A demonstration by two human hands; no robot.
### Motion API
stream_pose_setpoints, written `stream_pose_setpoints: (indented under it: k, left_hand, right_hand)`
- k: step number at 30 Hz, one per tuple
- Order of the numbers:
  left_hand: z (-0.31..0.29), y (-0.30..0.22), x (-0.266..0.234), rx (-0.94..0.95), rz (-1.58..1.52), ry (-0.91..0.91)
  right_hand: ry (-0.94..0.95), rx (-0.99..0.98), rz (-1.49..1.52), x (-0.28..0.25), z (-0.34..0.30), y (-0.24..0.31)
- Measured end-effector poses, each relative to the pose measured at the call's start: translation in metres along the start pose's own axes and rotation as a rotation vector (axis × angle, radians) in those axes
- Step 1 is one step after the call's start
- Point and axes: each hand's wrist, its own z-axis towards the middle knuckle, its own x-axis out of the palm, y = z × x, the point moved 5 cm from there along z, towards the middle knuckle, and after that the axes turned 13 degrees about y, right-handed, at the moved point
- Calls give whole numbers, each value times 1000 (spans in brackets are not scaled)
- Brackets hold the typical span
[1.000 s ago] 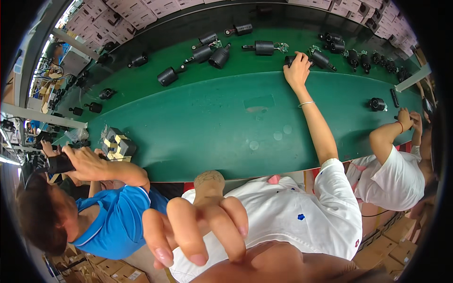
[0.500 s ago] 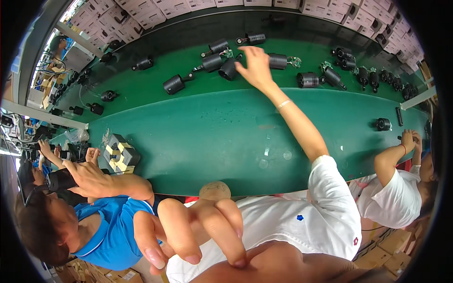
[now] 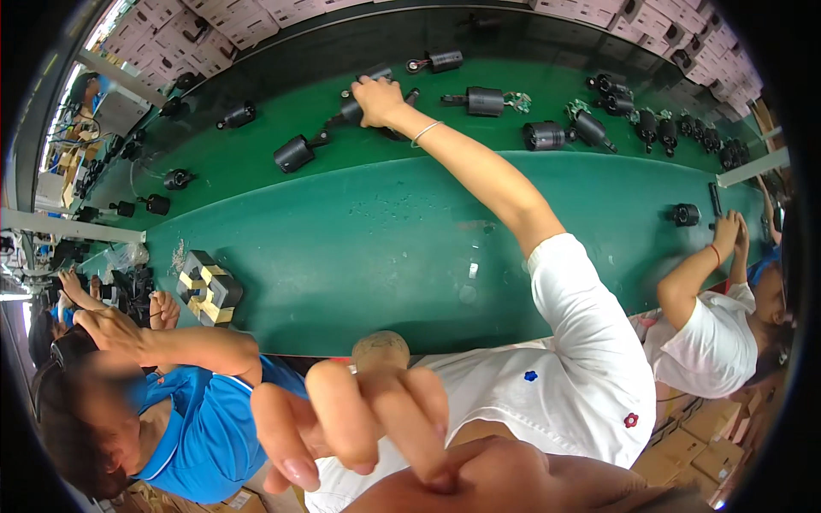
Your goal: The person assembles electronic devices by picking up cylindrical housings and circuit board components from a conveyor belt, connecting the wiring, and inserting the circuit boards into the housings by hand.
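Note:
My right hand [image 3: 377, 99] reaches far across the green belt [image 3: 359, 248] to the row of black cylindrical parts. Its fingers curl over one black part [image 3: 351, 109], and another black part [image 3: 295, 153] lies to its left. A thin bracelet sits on that wrist. My left hand [image 3: 355, 423] hangs very close to the camera in front of my white shirt [image 3: 547, 393]. Its fingers are loosely apart and point downward, holding nothing.
More black parts [image 3: 484, 101] lie along the belt's far side. A black-and-yellow block [image 3: 209, 286] sits near the left edge. A person in blue [image 3: 205, 427] works at the left, and a person in white [image 3: 710, 342] at the right has hands near a black part [image 3: 684, 214]. Cartons [image 3: 256, 17] line the back.
My right hand has swept leftward along the row of black parts. My left hand stays close to the camera and has shifted slightly.

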Motion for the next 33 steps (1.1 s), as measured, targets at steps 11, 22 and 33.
stream_pose_setpoints:
  k: [11,22,33]
  left_hand:
    - [-2,25,33,-36,-46,100]
    - [4,38,57,-262,-318,154]
    - [8,30,35,-127,-221,65]
  right_hand:
    - [-498,-358,466,-49,-217,-18]
    - [-163,-111,283,29,-287,-43]
    - [-337,285,-3,-14,-111,-162]
